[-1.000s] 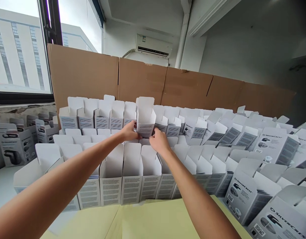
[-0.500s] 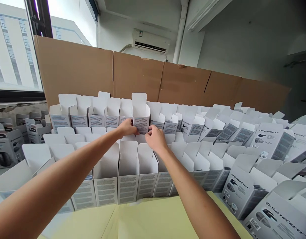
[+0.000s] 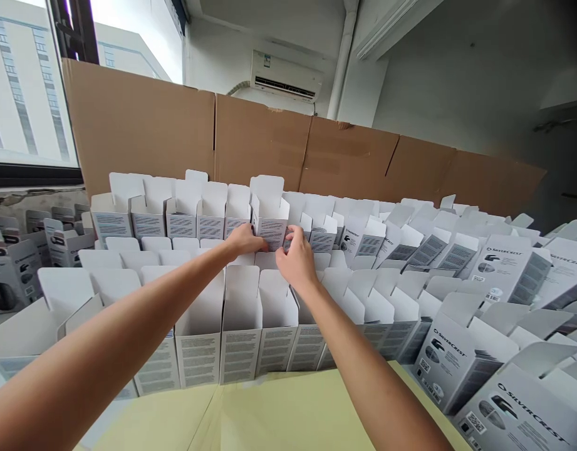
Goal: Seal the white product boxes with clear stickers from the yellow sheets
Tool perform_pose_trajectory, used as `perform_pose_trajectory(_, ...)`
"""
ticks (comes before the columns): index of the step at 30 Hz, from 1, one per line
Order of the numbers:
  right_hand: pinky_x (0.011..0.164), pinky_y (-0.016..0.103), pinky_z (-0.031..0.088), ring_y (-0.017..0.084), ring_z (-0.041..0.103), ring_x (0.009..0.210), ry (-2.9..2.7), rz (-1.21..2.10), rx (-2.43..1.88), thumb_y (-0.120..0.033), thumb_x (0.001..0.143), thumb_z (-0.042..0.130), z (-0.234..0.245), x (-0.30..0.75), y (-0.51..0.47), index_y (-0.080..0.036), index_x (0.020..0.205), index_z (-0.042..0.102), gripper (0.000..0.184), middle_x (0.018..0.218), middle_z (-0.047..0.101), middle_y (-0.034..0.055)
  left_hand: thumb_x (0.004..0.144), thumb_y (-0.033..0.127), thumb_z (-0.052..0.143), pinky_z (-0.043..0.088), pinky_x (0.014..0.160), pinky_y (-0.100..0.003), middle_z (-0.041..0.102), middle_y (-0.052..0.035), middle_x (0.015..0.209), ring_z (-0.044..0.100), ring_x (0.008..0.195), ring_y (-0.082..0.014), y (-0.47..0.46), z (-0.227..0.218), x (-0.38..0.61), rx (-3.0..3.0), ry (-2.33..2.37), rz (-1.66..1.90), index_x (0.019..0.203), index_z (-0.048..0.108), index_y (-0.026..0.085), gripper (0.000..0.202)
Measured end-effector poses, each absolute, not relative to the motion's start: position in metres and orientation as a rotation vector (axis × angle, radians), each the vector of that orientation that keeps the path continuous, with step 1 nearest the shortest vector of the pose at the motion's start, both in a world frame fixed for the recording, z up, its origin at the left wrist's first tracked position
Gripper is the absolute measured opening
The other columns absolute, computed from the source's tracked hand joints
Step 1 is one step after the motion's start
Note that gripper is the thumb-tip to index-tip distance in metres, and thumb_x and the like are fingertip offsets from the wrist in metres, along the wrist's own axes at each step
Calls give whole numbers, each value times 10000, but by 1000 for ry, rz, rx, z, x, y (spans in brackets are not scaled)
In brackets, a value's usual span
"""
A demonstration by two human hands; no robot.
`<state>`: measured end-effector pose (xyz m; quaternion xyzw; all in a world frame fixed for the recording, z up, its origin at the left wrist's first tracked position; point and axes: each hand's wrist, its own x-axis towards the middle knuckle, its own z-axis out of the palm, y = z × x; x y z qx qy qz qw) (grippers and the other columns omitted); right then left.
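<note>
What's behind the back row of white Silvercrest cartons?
Brown corrugated cardboard sheets stand behind the cartons; a wall-mounted air conditioner shows above them; whatever stands behind the cardboard is hidden.

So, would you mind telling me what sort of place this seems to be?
Probably a packing room: rows of open SilverCrest boxes stand packed together, with brown cardboard sheets propped behind them.

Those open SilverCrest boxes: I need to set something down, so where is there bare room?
The pale yellow sheet is the free patch, bordered by the front row of open boxes and the right forearm. Elsewhere it is crowded: boxes stand packed in rows, tightest around the left hand and right hand, at the raised box.
</note>
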<state>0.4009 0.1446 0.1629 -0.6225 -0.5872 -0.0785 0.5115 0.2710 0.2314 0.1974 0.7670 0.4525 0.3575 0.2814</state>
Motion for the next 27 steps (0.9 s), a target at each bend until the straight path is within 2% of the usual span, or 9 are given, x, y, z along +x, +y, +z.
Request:
perform_pose_trajectory(3,802,420,519,261,609,976,-1432,-238,-1444,-77,751,473,164,402,142,-180,1393,388,656,1258,539,169,611,364,755,472,640,-281,709,-58,965,658,863,-237,224,201,270,2093,1234,967,999,638,193,440)
perform_pose_trajectory(5,805,410,526,250,605,985,-1464,-268,-1449,-64,758,459,167,402,141,-211,1433,377,696,1275,513,152,660,366,736,457,652,-270,703,-46,1000,653,886,-224,221,201,270,2131,1239,982,1042,631,204,428)
perform_pose_trajectory(7,811,403,527,241,606,980,-1494,-293,-1486,-56,760,453,169,401,140,-229,1422,423,684,1262,503,133,681,338,726,433,635,-265,698,-44,953,646,872,-220,220,198,269,2177,1250,969,981,644,197,342)
perform_pose_trajectory(11,832,412,527,251,612,1003,-1529,-297,-1562,-69,766,471,173,397,140,-221,1383,495,635,1273,491,127,692,310,713,371,556,-271,636,-41,734,622,753,-220,220,192,268,2236,1302,891,713,617,186,158)
perform_pose_trajectory(15,883,421,526,271,602,1079,-1521,-278,-1601,-84,784,485,177,396,142,-200,1446,435,674,1334,479,138,709,335,710,343,530,-272,550,-18,621,581,667,-196,223,194,267,2249,1334,836,566,517,204,274)
perform_pose_trajectory(18,881,432,528,262,624,1012,-1525,-241,-1646,-115,807,492,183,396,145,-197,1477,400,682,1364,486,135,715,312,717,324,524,-275,505,-12,591,555,631,-186,222,198,267,2253,1353,808,517,434,213,359)
perform_pose_trajectory(23,869,426,530,252,639,962,-1524,-274,-1640,-154,818,502,191,398,149,-185,1388,504,572,1315,552,119,740,258,687,311,534,-283,469,-9,586,541,634,-186,217,200,268,2265,1350,809,514,386,217,379)
perform_pose_trajectory(27,852,439,533,255,646,940,-1544,-285,-1654,-152,813,498,192,399,147,-195,1385,504,573,1326,552,116,721,249,702,308,534,-288,452,-7,571,530,619,-188,216,200,264,2249,1345,773,503,400,217,374)
